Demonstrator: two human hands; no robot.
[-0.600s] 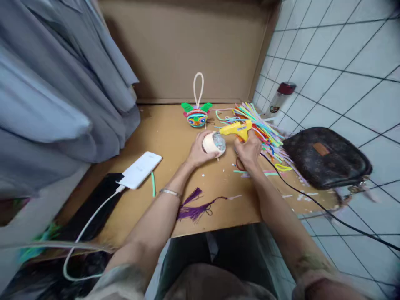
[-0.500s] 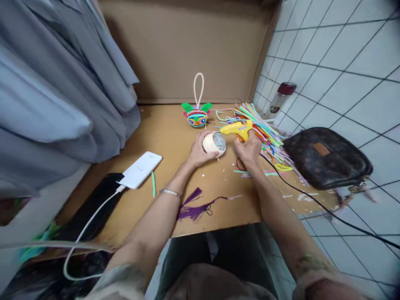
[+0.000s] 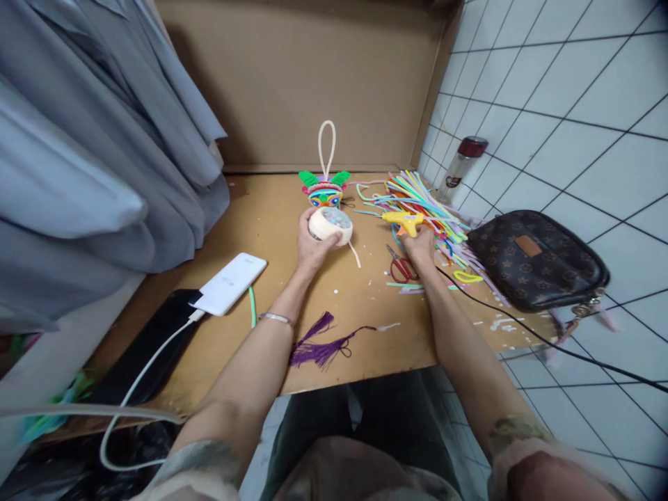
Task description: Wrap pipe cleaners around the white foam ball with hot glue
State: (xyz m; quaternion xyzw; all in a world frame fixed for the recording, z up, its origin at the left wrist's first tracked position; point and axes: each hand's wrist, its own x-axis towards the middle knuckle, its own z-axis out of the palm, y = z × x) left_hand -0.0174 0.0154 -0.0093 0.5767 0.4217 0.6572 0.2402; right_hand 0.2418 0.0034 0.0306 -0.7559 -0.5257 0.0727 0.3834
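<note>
The left hand [image 3: 312, 240] holds a round, cream-coloured wrapped piece with a shiny bluish-grey top [image 3: 332, 224], fingers curved around its left side and thumb across its front. This piece is over the middle of the brown desk [image 3: 271, 209], in front of a colourful animal-faced ornament with green ears [image 3: 324, 192] near the far edge. A narrow cream strip [image 3: 355, 256] hangs beside it.

The right hand [image 3: 420, 245] has its fingers closed around the handle of a yellow plastic glue gun [image 3: 403, 220], its nozzle pointing left, apart from the piece. Red-handled metal scissors [image 3: 401, 268] lie just beside that hand; a bundle of multicoloured fuzzy stems [image 3: 417, 191] spreads toward the desk's far right corner. Purple thread tassels [image 3: 321, 351] lie near the front edge.
</note>
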